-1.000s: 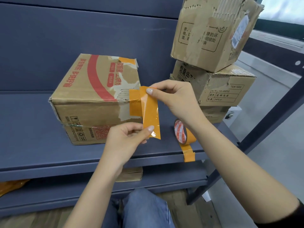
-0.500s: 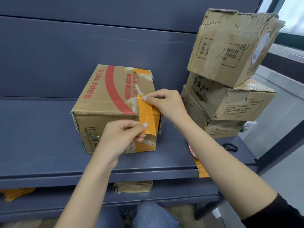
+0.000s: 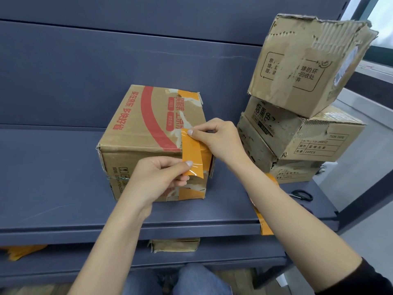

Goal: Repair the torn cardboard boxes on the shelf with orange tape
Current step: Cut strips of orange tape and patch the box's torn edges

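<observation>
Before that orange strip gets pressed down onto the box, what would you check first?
1. Strip of tape held at both ends, by left hand and right hand: ok.
2. Strip over the torn corner of the red-printed box: ok.
3. Strip flat: not ok, lower end curls.
4. Box resting steady on the shelf: ok.
5. Upper end already stuck: cannot tell.
</observation>
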Demonstrator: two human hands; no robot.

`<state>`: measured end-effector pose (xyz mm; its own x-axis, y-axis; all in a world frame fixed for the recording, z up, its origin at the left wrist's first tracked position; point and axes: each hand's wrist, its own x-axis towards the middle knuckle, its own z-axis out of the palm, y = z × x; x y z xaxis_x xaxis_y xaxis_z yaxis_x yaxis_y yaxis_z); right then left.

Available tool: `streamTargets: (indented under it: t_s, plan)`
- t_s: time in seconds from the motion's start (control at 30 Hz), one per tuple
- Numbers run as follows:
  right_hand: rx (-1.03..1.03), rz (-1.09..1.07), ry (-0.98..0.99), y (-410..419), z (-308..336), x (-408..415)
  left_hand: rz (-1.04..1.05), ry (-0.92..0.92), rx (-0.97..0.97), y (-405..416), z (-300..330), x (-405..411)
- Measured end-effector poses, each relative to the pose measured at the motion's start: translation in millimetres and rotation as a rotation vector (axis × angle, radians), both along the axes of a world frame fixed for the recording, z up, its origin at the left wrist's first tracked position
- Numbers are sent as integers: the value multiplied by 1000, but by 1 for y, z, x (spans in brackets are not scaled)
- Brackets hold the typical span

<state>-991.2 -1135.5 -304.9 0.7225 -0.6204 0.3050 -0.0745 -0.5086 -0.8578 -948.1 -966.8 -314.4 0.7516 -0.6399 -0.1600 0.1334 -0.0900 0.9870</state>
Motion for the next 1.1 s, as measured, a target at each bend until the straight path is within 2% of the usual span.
streamTargets:
  t_s: [0.33,0.6,0.7,0.8,0.9,1.1]
  plan:
    - [-57,11,39,-1,0,-2,-1,22,19,0,-2,-2]
    - [-240,-51,126,-5,2,3,-13,62,28,0,-5,-1]
    - [-360,-11,17,-6,4,2,-5,44,39,0,-6,0]
    - [-579,128,-146,-5,-2,-4,-12,34,50,0,-8,0]
    - [-712,248,-200,-6,-9,-7,-14,26,57,0,-9,0]
    - [-673,237,-153,-11,-13,-10,-8,-19,60,2,-11,2]
